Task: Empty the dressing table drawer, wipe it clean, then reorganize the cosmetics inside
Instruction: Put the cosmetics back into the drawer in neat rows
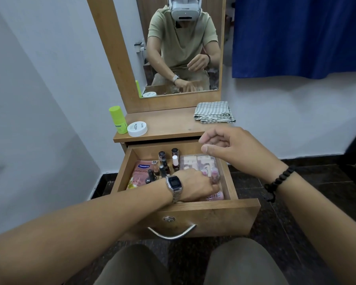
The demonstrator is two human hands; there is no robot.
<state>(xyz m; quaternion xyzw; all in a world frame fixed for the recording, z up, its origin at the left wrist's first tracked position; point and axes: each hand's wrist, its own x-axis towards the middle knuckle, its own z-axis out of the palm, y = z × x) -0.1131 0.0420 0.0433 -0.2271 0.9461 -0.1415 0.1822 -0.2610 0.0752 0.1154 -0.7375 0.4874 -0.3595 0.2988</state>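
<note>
- White walls and a blue curtain (296,38) framed the dressing table; its surface (173,124) carried a green bottle (117,120), a white jar (137,128) and a folded checked cloth (214,112) at the back right.
- From my remote view, the drawer (203,214) stood pulled out below the surface, still well stocked.
- Inside I saw a pink Vaseline sachet (141,171) at the left, a cluster of nail polish bottles (167,163) in the middle, a clear case (199,163) at the back right and pink tubes (215,196) at the front right.
- My left hand (195,186) reached into the drawer's front right, over the pink tubes; its fingers were hidden behind the hand's back, so I could not tell whether its grip had closed on anything.
- My right hand (230,149) hovered above the drawer's back right corner, fingers loosely curled and holding nothing.
- I judged the task to be in one of two places: early in the emptying, with only the bottle and jar out, or late in the reorganizing, with those two yet to go back.
- Neat upright polish bottles leaned me towards the second, but nothing showed whether the wipe was done; the cloth lay folded and looked unused.
- Either way, work remained: the drawer was open and items sat outside it.
</note>
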